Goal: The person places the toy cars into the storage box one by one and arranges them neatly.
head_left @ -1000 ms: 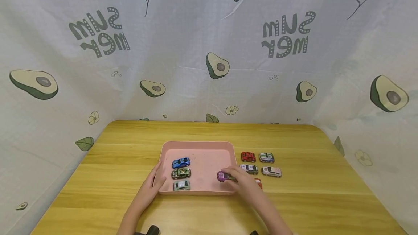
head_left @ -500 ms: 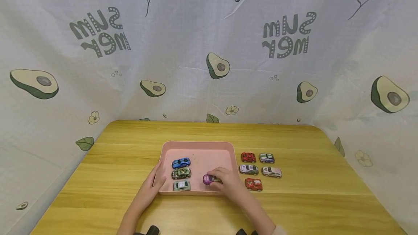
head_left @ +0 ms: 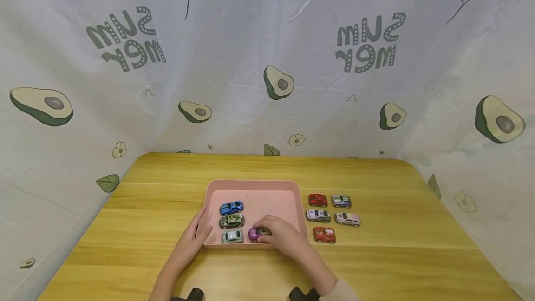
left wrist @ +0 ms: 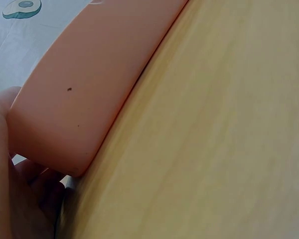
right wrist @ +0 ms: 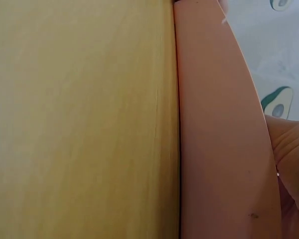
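Observation:
A pink tray (head_left: 269,197) lies on the wooden table. My left hand (head_left: 192,237) holds its near left corner, thumb over the rim and fingers outside; the left wrist view shows the fingers (left wrist: 40,186) behind the tray's outer wall. Inside the tray, close to the front wall, my right hand (head_left: 284,235) pinches a purple toy car (head_left: 254,233), partly covered by the fingers. To its left a blue toy car (head_left: 231,207), a green patterned toy car (head_left: 231,220) and a pale green toy car (head_left: 232,237) form a column. In the right wrist view the tray wall hides the purple car.
Right of the tray, several toy cars sit on the table (head_left: 397,264): a red one with dark spots (head_left: 318,200), a white-and-green one (head_left: 341,201), a grey-white one (head_left: 318,216), a white-pink one (head_left: 348,219) and a red one (head_left: 324,235). A printed curtain (head_left: 234,59) hangs behind.
My right hand has carried the purple toy car leftward and toward the front across the tray, beside the pale green one. The red car at the front right is uncovered. My left hand stays put.

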A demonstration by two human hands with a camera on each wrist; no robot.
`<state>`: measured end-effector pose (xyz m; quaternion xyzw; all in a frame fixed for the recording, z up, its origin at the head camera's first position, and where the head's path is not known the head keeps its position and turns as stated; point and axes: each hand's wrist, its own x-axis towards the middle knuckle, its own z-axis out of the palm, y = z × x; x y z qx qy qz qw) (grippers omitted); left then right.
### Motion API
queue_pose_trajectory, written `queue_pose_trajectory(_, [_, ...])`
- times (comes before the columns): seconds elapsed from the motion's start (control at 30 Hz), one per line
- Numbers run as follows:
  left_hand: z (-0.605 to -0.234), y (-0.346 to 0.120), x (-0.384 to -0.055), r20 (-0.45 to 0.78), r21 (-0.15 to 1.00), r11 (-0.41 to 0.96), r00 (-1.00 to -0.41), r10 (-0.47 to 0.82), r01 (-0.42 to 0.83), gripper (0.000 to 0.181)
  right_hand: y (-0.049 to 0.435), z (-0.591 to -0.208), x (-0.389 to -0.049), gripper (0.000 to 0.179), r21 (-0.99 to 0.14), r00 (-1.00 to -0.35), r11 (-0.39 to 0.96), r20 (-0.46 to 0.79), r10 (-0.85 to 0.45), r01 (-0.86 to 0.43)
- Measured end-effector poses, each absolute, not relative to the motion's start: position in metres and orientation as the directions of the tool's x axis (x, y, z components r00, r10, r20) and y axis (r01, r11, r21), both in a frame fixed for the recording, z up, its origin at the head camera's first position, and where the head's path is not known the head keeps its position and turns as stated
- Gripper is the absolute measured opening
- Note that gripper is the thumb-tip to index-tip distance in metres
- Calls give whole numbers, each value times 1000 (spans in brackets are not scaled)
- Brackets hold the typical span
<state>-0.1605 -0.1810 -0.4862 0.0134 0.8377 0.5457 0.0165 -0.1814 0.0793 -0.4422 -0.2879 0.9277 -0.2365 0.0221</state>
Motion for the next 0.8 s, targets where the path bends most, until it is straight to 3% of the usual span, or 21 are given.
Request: queue_pose_trajectory(0.8, [-486, -180, -162, 15, 906, 423, -999, 34, 28, 62, 72, -444, -190, 27, -552, -845, 714, -32, -534, -430])
